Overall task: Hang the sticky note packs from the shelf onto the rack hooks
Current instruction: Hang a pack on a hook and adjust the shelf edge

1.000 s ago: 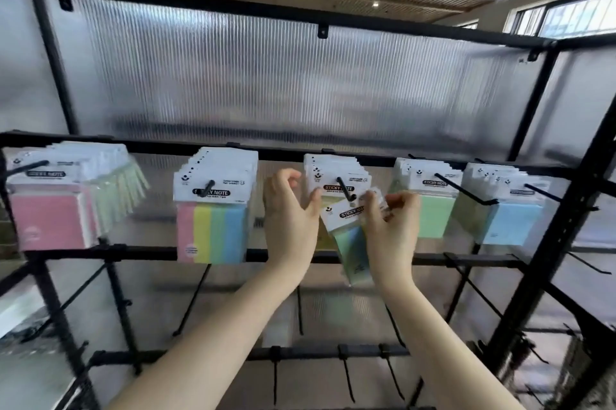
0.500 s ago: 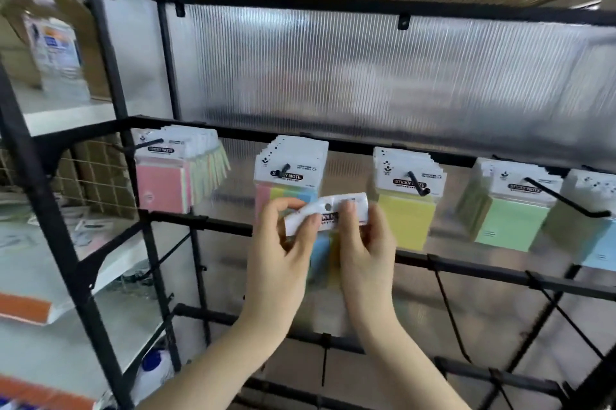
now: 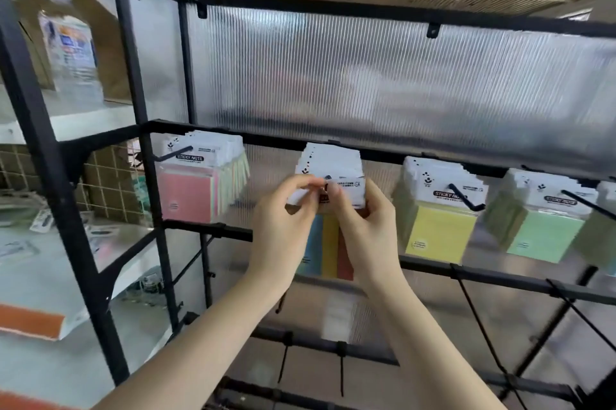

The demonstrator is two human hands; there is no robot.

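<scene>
Both hands — left hand [image 3: 283, 219], right hand [image 3: 361, 222] — are pinching a striped pack [image 3: 328, 242] at the second hook's stack [image 3: 330, 159]; keeping the header level should ease threading.

"STICKY NOTE" stands on the pink pack's header card [image 3: 191, 156].

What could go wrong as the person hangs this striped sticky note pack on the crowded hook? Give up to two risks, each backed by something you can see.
1. The multicolour pack is pinched only by its white header card between the left hand and right hand; fingers cover the hook, so the hole might miss it.
2. That hook's stack already looks full, so the new pack may sit near the tip and slide off.
</scene>
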